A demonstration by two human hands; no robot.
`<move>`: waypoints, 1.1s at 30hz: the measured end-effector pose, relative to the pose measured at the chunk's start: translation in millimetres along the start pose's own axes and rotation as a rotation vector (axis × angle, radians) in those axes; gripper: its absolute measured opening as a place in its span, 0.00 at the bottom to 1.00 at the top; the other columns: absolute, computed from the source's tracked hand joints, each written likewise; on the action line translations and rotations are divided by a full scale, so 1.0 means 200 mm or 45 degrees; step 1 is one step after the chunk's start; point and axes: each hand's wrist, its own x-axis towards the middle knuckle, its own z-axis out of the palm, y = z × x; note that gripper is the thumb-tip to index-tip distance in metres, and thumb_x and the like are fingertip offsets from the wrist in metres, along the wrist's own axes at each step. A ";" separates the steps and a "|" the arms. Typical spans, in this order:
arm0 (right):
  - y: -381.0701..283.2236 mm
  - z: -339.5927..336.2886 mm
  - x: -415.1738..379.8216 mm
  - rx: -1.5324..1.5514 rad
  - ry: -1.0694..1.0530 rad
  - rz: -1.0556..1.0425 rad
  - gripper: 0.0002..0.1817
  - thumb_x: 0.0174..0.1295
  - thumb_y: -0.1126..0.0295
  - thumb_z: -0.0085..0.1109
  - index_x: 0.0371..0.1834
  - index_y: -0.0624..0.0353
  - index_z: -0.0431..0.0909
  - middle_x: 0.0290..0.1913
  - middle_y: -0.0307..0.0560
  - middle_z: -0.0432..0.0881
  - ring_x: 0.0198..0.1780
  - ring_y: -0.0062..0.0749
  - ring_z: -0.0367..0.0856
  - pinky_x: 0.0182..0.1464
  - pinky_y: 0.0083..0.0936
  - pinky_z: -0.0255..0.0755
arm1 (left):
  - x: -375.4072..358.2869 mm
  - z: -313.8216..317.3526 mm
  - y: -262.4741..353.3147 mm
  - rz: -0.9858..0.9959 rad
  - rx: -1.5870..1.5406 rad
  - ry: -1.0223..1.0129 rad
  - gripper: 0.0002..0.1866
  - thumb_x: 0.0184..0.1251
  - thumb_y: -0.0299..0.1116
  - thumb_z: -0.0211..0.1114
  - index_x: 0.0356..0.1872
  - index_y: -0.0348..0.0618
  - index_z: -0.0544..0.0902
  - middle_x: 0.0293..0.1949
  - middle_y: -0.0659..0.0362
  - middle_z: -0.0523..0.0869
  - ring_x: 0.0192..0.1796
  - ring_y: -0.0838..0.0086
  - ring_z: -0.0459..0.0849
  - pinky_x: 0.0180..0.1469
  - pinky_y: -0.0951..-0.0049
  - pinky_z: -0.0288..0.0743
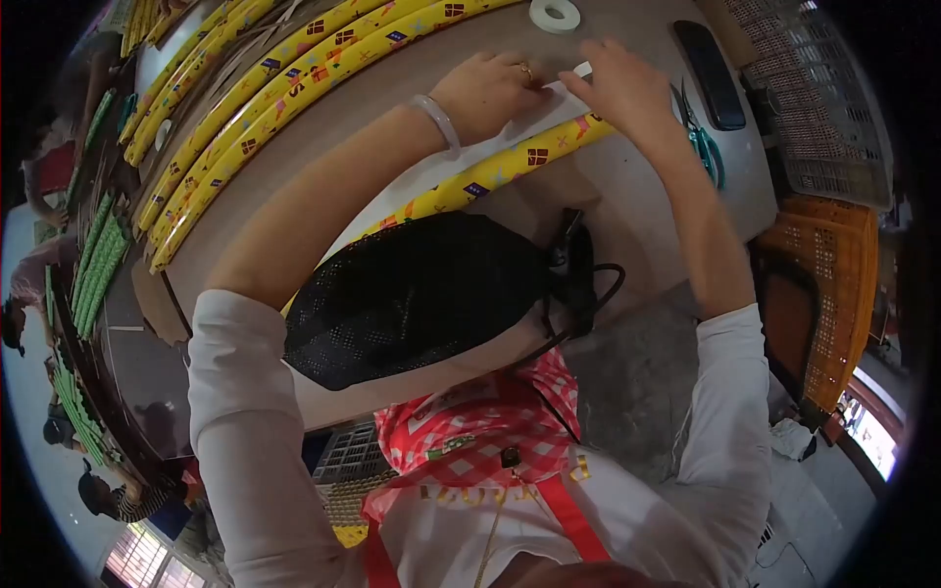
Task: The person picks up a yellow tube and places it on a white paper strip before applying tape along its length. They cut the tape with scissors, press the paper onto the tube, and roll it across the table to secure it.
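Observation:
A yellow patterned wrapping paper roll (pixel 480 184) lies slantwise in front of me, with a white sheet edge (pixel 534 120) along its far side. My left hand (pixel 487 95), with a ring and a pale bangle, is at that edge, its fingers curled together; what they hold, if anything, is hidden. My right hand (pixel 632 90) is at the roll's right end, thumb and fingers pinched on a small white strip (pixel 583 70). Just beyond both hands lies a white tape roll (pixel 555 15). Scissors (pixel 702 147) with teal handles lie right of my right hand.
Several yellow rolls (pixel 294 83) lie at the left of the table. A black phone (pixel 708 74) is at the right edge. Near me sits a black mesh-covered object (pixel 421 294) with a cord. An orange crate (pixel 828 294) stands at right; other people (pixel 127 495) are at far left.

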 end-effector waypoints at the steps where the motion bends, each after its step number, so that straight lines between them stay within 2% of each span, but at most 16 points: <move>1: 0.03 0.00 0.01 0.051 -0.055 -0.034 0.21 0.55 0.49 0.54 0.40 0.53 0.77 0.40 0.48 0.78 0.43 0.46 0.78 0.41 0.40 0.73 | -0.01 0.00 0.00 0.023 0.030 0.038 0.17 0.55 0.27 0.54 0.47 0.50 0.80 0.48 0.62 0.77 0.55 0.70 0.72 0.54 0.71 0.67; 2: 0.06 0.00 0.02 0.046 -0.060 -0.036 0.21 0.55 0.49 0.54 0.40 0.53 0.77 0.40 0.48 0.78 0.43 0.46 0.78 0.41 0.40 0.73 | -0.01 0.01 0.01 0.020 0.025 0.042 0.17 0.55 0.27 0.54 0.47 0.50 0.80 0.48 0.62 0.77 0.55 0.70 0.72 0.54 0.71 0.67; 4: 0.10 -0.01 0.06 0.217 0.034 -0.165 0.28 0.54 0.40 0.52 0.33 0.58 0.78 0.32 0.49 0.78 0.35 0.40 0.79 0.34 0.32 0.72 | -0.01 0.01 0.01 0.035 0.028 0.093 0.17 0.56 0.27 0.54 0.48 0.50 0.80 0.49 0.64 0.77 0.57 0.73 0.70 0.54 0.71 0.66; 5: 0.13 -0.02 0.09 0.212 0.032 -0.164 0.28 0.54 0.40 0.52 0.33 0.58 0.78 0.32 0.49 0.78 0.35 0.40 0.79 0.34 0.32 0.72 | -0.01 0.01 0.01 0.037 0.025 0.098 0.17 0.56 0.27 0.54 0.48 0.50 0.80 0.49 0.64 0.77 0.57 0.73 0.70 0.54 0.71 0.66; 7: 0.14 -0.14 0.15 0.372 -0.486 -0.059 0.31 0.54 0.38 0.51 0.22 0.61 0.76 0.19 0.45 0.73 0.24 0.31 0.73 0.27 0.27 0.66 | -0.01 0.01 0.01 0.046 0.077 0.061 0.17 0.56 0.29 0.55 0.48 0.52 0.80 0.52 0.68 0.77 0.58 0.76 0.69 0.55 0.69 0.64; 8: 0.17 -0.12 0.17 0.365 -0.488 -0.055 0.31 0.54 0.38 0.51 0.22 0.61 0.76 0.19 0.45 0.73 0.24 0.31 0.73 0.27 0.27 0.66 | -0.01 0.01 0.00 0.048 0.072 0.068 0.17 0.56 0.29 0.55 0.48 0.52 0.80 0.52 0.68 0.77 0.58 0.76 0.69 0.55 0.69 0.64; 10: 0.24 -0.08 0.24 0.320 -0.617 -0.181 0.32 0.55 0.39 0.51 0.17 0.62 0.73 0.13 0.41 0.66 0.19 0.25 0.62 0.23 0.26 0.58 | -0.03 0.00 -0.03 0.043 -0.077 -0.053 0.20 0.53 0.27 0.56 0.50 0.52 0.78 0.58 0.72 0.72 0.59 0.76 0.68 0.56 0.68 0.60; 14: 0.28 -0.09 0.25 0.415 -0.721 -0.145 0.32 0.57 0.40 0.50 0.16 0.62 0.71 0.13 0.40 0.64 0.19 0.24 0.58 0.22 0.27 0.55 | -0.03 0.01 -0.04 0.002 -0.122 -0.100 0.19 0.56 0.29 0.57 0.50 0.54 0.78 0.59 0.73 0.72 0.59 0.77 0.68 0.56 0.67 0.58; 17: 0.31 -0.10 0.26 0.260 -0.758 -0.141 0.31 0.57 0.41 0.49 0.17 0.63 0.72 0.15 0.41 0.67 0.20 0.24 0.63 0.24 0.26 0.59 | -0.02 0.03 -0.05 0.005 -0.177 -0.089 0.17 0.60 0.32 0.56 0.51 0.55 0.78 0.59 0.73 0.73 0.60 0.77 0.68 0.56 0.66 0.57; 19: 0.35 -0.06 0.21 0.398 -0.587 -0.073 0.31 0.58 0.42 0.48 0.20 0.64 0.73 0.17 0.43 0.69 0.22 0.26 0.67 0.27 0.26 0.63 | -0.02 0.05 -0.05 0.005 -0.158 -0.067 0.17 0.62 0.33 0.55 0.53 0.55 0.77 0.59 0.73 0.73 0.61 0.77 0.67 0.56 0.65 0.57; 23: 0.45 -0.03 0.18 0.425 -0.433 -0.038 0.29 0.58 0.43 0.48 0.22 0.63 0.74 0.20 0.43 0.72 0.25 0.26 0.71 0.29 0.25 0.66 | -0.03 0.06 -0.06 0.014 -0.176 -0.004 0.17 0.62 0.34 0.55 0.53 0.56 0.77 0.59 0.73 0.73 0.62 0.77 0.66 0.57 0.65 0.56; 25: 0.48 -0.09 0.21 0.395 -0.682 -0.026 0.29 0.57 0.42 0.51 0.24 0.63 0.75 0.21 0.42 0.73 0.26 0.25 0.71 0.30 0.24 0.65 | -0.03 0.05 -0.06 -0.001 -0.233 -0.041 0.18 0.61 0.32 0.56 0.54 0.56 0.76 0.59 0.73 0.72 0.62 0.77 0.66 0.58 0.65 0.56; 29: 0.49 -0.16 0.21 0.218 -0.777 0.044 0.29 0.54 0.41 0.54 0.26 0.63 0.76 0.22 0.42 0.73 0.27 0.25 0.71 0.29 0.23 0.65 | -0.04 0.05 -0.06 -0.019 -0.261 -0.045 0.20 0.59 0.30 0.58 0.54 0.57 0.76 0.59 0.73 0.72 0.62 0.76 0.66 0.58 0.64 0.56; 32: 0.51 -0.11 0.17 0.234 -0.692 0.108 0.30 0.52 0.40 0.56 0.28 0.63 0.77 0.22 0.42 0.73 0.27 0.25 0.72 0.29 0.22 0.65 | -0.04 0.08 -0.07 -0.013 -0.268 0.063 0.17 0.60 0.31 0.54 0.50 0.60 0.79 0.56 0.73 0.76 0.60 0.76 0.68 0.56 0.64 0.57; 33: 0.50 -0.09 0.15 0.247 -0.547 0.131 0.30 0.51 0.40 0.57 0.28 0.63 0.77 0.23 0.43 0.73 0.27 0.26 0.72 0.30 0.23 0.66 | -0.04 0.08 -0.07 -0.011 -0.289 0.072 0.17 0.60 0.30 0.54 0.50 0.60 0.79 0.56 0.73 0.76 0.60 0.76 0.68 0.57 0.63 0.58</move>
